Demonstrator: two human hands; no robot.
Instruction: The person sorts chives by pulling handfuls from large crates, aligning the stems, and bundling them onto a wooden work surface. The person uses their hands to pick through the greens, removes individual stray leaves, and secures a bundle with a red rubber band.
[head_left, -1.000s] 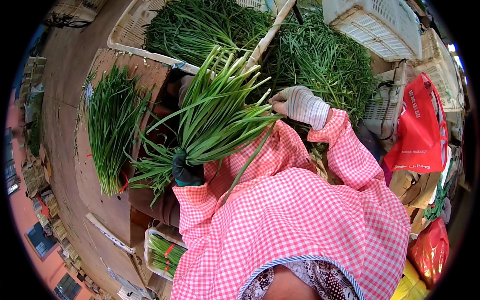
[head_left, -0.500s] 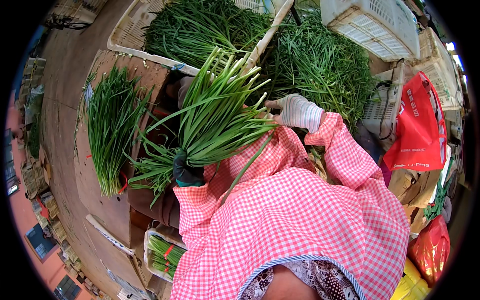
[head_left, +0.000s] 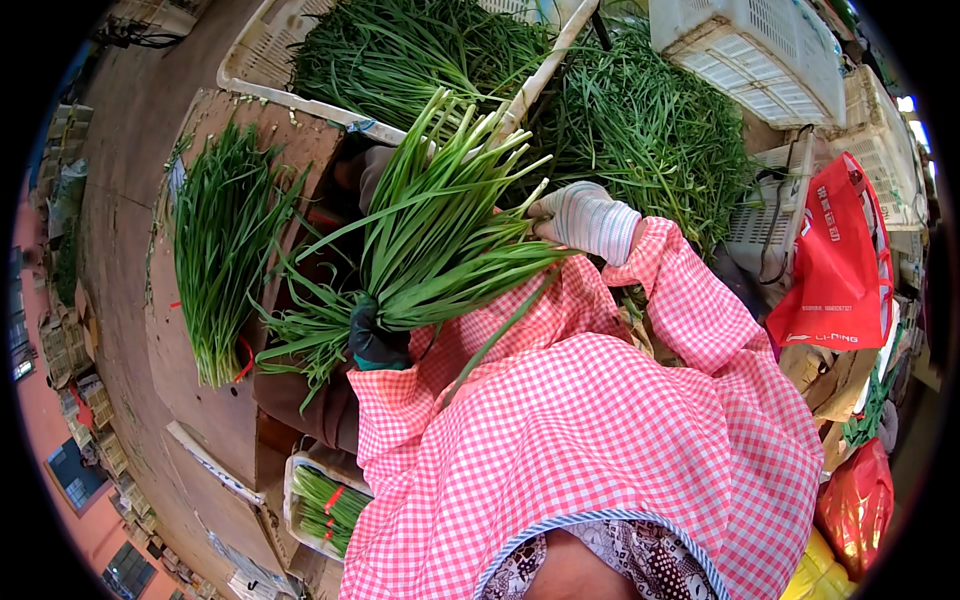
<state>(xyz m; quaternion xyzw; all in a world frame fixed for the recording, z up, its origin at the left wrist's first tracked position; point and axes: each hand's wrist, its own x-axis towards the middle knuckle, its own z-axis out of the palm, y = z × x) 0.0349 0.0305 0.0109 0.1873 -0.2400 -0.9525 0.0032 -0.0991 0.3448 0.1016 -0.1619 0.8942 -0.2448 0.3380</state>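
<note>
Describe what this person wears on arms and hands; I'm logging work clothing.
Both arms are covered by loose pink-and-white gingham sleeves. The left hand wears a dark glove; the right hand wears a pale knitted glove with faint stripes and a ribbed cuff.

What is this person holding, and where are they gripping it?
A bunch of long green leaves. The left hand, in a dark glove, grips its stem end; the right hand, in a pale glove, touches the leaves further up.
</note>
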